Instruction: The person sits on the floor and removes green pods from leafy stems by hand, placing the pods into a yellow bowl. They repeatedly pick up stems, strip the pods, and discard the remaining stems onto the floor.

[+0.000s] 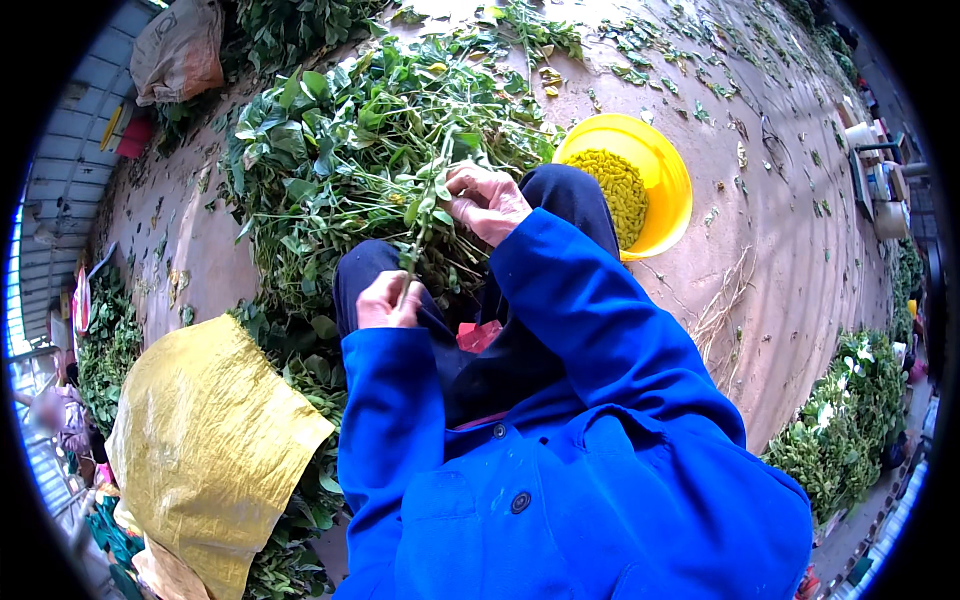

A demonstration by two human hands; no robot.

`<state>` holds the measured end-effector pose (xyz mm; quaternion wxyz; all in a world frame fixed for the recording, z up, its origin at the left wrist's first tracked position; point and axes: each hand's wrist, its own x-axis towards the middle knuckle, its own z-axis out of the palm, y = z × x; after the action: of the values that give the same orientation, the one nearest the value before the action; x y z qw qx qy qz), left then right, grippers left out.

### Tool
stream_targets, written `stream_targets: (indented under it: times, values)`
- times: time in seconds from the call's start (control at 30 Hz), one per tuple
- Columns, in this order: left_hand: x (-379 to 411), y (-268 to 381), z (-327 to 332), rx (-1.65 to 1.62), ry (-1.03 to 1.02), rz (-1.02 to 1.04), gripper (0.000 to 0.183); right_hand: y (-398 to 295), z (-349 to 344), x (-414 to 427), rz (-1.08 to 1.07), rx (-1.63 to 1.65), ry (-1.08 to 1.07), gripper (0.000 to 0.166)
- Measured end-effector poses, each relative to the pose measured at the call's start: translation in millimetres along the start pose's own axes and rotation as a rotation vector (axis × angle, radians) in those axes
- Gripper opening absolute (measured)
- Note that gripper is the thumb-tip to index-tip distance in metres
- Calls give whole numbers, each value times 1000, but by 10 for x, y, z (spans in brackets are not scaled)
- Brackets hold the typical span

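Observation:
My left hand (390,301) is closed round the lower end of a green soybean stalk (424,217), which slants up away from me with pods along it. Beside the pods on the stalk's upper part is my right hand (487,201), its fingers bent; whether it grips a pod cannot be told. Beyond both hands spreads a heap of leafy bean plants (322,150). A yellow plastic tub (671,180), tilted in view, stands by my right knee and holds many green pods (611,184).
A yellow woven sack (217,442) lies over plants at the lower left. More cut plants (840,420) are piled at the right. Loose leaves and dry roots (727,300) litter the floor. A pale sack (180,52) stands at the upper left; a person (67,420) is at the far left.

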<state>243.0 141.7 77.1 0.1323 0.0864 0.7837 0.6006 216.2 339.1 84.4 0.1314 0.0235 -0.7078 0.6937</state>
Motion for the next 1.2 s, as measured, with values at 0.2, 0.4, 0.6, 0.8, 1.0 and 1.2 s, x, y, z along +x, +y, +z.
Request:
stream_targets:
  times: [0.2, 0.4, 0.6, 0.8, 1.0, 1.2]
  values:
    - [135, 256, -122, -421, -90, -257, 26, -45, 60, -47, -145, -68, -48, 9]
    - [97, 204, 124, -218, -176, -183, 11, 92, 229, -139, -219, -79, -67, 6]
    - [90, 151, 180, -187, -72, -57, 11, -144, 229, -269, 225, 122, -264, 26]
    - [100, 100, 227, -105, -42, -93, 12, -135, 258, -268, 322, 114, -139, 23]
    - [76, 61, 266, -187, -23, -80, 19, -153, 80, -51, 217, 29, 8, 18]
    - [41, -171, 252, -128, -34, -135, 14, -168, -565, 551, 28, -127, -47, 8]
